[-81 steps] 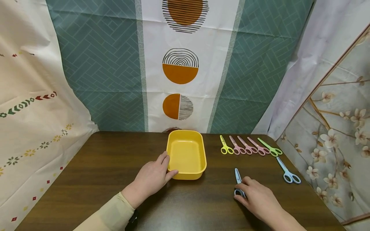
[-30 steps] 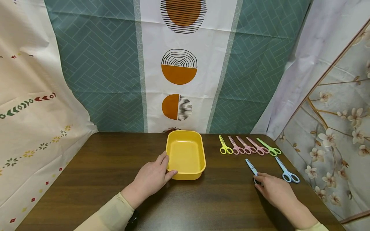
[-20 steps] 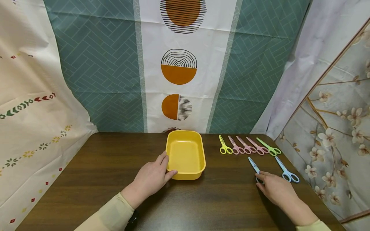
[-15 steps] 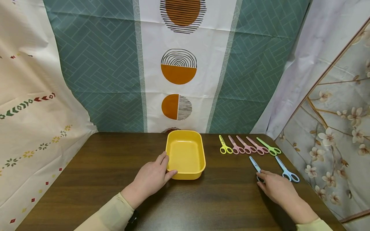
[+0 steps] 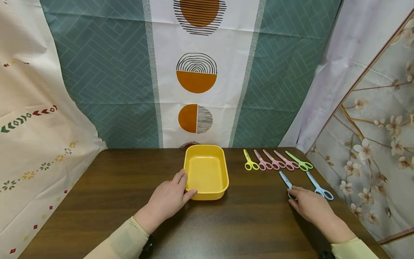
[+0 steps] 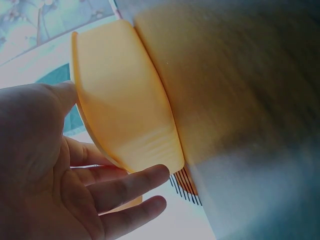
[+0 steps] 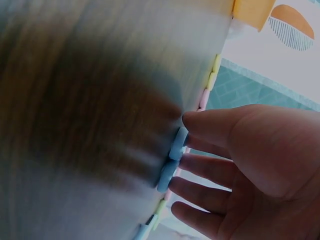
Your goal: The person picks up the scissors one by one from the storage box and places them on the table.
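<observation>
My left hand (image 5: 168, 199) rests at the near left corner of a yellow plastic bin (image 5: 207, 195), its thumb over the near rim and its fingers along the left side. In the left wrist view those fingers are fairly straight against the bin's wall (image 6: 122, 95). On the right, my right hand (image 5: 312, 205) has thumb and fingers at the handle loops of light blue scissors (image 5: 285, 179), which lie with blades pointing away. The right wrist view shows the blue handles (image 7: 172, 160) at the fingertips, low over the wood. Another pair of light blue scissors (image 5: 318, 189) lies just right of them.
Behind the right hand, a row holds yellow scissors (image 5: 250, 163), several pink scissors (image 5: 275, 162) and green scissors (image 5: 300, 162). The dark wooden table (image 5: 113, 183) backs onto a patterned curtain (image 5: 123, 82). A floral cloth (image 5: 365, 172) borders the right edge.
My right hand has slid the blue scissors right and away, turning the blades leftward, close beside the other blue pair; the last shift is slight. The left hand and bin have stayed put.
</observation>
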`<state>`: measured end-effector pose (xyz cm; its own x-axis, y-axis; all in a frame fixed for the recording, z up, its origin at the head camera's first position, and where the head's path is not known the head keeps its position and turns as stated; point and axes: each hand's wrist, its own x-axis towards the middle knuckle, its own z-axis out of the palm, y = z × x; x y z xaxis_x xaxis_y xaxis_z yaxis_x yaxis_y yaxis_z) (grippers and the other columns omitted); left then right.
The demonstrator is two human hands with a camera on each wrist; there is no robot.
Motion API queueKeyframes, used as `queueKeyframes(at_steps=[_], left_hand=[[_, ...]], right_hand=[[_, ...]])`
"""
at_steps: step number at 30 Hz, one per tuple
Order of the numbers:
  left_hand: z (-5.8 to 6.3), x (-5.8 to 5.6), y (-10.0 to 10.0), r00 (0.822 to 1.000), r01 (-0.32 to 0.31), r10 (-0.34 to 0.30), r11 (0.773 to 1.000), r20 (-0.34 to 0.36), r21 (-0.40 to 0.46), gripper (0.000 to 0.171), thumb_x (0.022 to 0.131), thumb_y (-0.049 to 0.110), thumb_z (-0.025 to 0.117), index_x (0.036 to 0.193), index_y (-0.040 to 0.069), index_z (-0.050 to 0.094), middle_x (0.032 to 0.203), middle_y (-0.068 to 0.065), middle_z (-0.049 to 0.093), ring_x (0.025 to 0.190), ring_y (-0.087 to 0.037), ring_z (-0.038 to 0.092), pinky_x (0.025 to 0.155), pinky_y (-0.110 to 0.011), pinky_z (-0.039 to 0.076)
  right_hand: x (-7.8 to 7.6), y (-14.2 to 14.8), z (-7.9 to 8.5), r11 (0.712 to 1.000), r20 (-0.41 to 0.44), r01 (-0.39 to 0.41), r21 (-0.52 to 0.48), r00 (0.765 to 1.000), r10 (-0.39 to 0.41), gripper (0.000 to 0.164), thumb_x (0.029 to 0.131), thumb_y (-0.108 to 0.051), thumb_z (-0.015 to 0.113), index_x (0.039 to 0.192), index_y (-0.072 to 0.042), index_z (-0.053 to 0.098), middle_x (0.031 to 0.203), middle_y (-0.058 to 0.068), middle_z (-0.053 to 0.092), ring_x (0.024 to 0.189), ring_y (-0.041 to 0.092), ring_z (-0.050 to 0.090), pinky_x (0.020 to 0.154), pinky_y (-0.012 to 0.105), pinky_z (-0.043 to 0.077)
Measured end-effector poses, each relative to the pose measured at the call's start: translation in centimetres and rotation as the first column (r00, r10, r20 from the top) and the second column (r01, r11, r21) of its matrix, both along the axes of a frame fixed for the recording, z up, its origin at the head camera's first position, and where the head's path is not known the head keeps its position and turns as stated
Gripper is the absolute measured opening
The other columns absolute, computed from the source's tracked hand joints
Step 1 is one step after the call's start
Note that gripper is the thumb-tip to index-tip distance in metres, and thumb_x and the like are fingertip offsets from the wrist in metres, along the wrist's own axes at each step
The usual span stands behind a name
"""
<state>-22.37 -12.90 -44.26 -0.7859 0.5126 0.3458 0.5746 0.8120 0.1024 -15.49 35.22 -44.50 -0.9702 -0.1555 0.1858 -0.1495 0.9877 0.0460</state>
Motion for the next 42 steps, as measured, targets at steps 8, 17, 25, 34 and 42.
queueKeyframes(at_steps=[8, 17, 25, 34, 42], left_hand=[[0.1, 0.2, 0.0, 1.000, 0.008, -0.008, 1.000, -0.023, 0.000, 0.078, 0.108, 0.051, 0.071, 0.152, -0.012, 0.055, 0.153, -0.030, 0.057, 0.089, -0.040, 0.076, 0.086, -0.053, 0.064], [-0.1, 0.1, 0.0, 0.999, 0.012, -0.012, 1.000, -0.038, -0.003, 0.078, 0.108, 0.051, 0.070, 0.151, -0.012, 0.056, 0.153, -0.030, 0.058, 0.088, -0.040, 0.076, 0.084, -0.053, 0.065], [0.0, 0.1, 0.0, 0.999, 0.010, -0.010, 1.000, -0.041, -0.005, 0.078, 0.108, 0.051, 0.070, 0.151, -0.012, 0.057, 0.153, -0.029, 0.058, 0.086, -0.040, 0.076, 0.083, -0.052, 0.065], [0.1, 0.2, 0.0, 1.000, 0.006, -0.006, 1.000, -0.021, -0.001, 0.078, 0.108, 0.051, 0.070, 0.152, -0.012, 0.055, 0.154, -0.030, 0.057, 0.091, -0.041, 0.076, 0.085, -0.053, 0.064], [0.1, 0.0, 0.0, 1.000, 0.000, 0.000, 1.000, 0.010, -0.007, 0.079, 0.109, 0.052, 0.069, 0.154, -0.012, 0.054, 0.155, -0.030, 0.056, 0.096, -0.041, 0.076, 0.089, -0.054, 0.064]], right_hand=[[0.0, 0.9, 0.0, 1.000, -0.023, 0.001, -0.001, 1.000, -0.001, 0.038, 0.095, -0.015, 0.086, 0.128, 0.003, 0.079, 0.130, 0.029, 0.073, 0.108, 0.047, 0.076, 0.086, 0.062, 0.060], [0.0, 1.9, -0.1, 0.999, 0.006, 0.039, -0.017, 0.999, -0.039, 0.039, 0.096, -0.016, 0.085, 0.130, 0.003, 0.078, 0.132, 0.030, 0.072, 0.108, 0.048, 0.075, 0.083, 0.064, 0.060], [0.1, 2.5, 0.1, 0.998, 0.009, 0.052, -0.030, 0.999, -0.052, 0.039, 0.097, -0.014, 0.084, 0.130, 0.005, 0.077, 0.131, 0.032, 0.072, 0.102, 0.049, 0.076, 0.078, 0.063, 0.060], [0.0, 3.2, 0.0, 0.997, 0.010, 0.063, -0.044, 0.998, -0.063, 0.038, 0.096, -0.014, 0.083, 0.129, 0.006, 0.077, 0.133, 0.032, 0.071, 0.106, 0.051, 0.075, 0.087, 0.066, 0.058], [-0.1, 3.8, -0.1, 0.996, 0.051, 0.081, -0.033, 0.996, -0.079, 0.041, 0.097, -0.015, 0.082, 0.132, 0.006, 0.075, 0.136, 0.033, 0.069, 0.110, 0.053, 0.073, 0.088, 0.067, 0.057]])
